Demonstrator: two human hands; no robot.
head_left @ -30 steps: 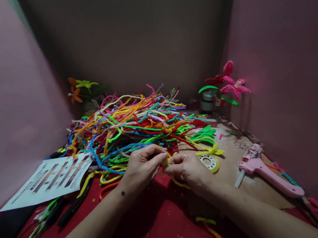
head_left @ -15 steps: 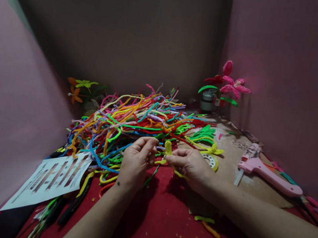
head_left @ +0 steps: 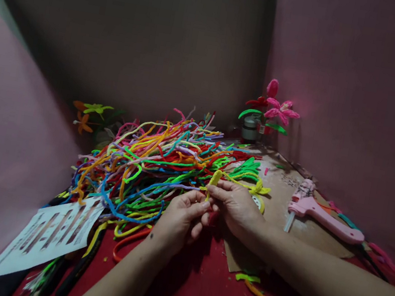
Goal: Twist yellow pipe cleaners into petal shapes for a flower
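A small yellow fuzzy piece [head_left: 216, 177] stands upright between my hands, in front of a heap of coloured pipe cleaners [head_left: 157, 161]. My right hand [head_left: 238, 208] pinches it from the right, thumb and forefinger at its lower part. My left hand [head_left: 179, 221] is closed at the base of the same piece, its fingertips touching or very near those of my right hand. The lower end of the piece is hidden by the fingers.
A pink glue gun [head_left: 325, 219] lies on cardboard [head_left: 278, 182] at the right. Pink flowers [head_left: 281, 110] stand behind. A printed sheet [head_left: 46, 236] and black-and-yellow-handled pliers [head_left: 82, 260] lie at the left. Yellow and orange scraps [head_left: 255, 290] lie in front.
My left hand has moved right to meet my right hand at the yellow piece. The whole view has shifted slightly, so the background sits further left.
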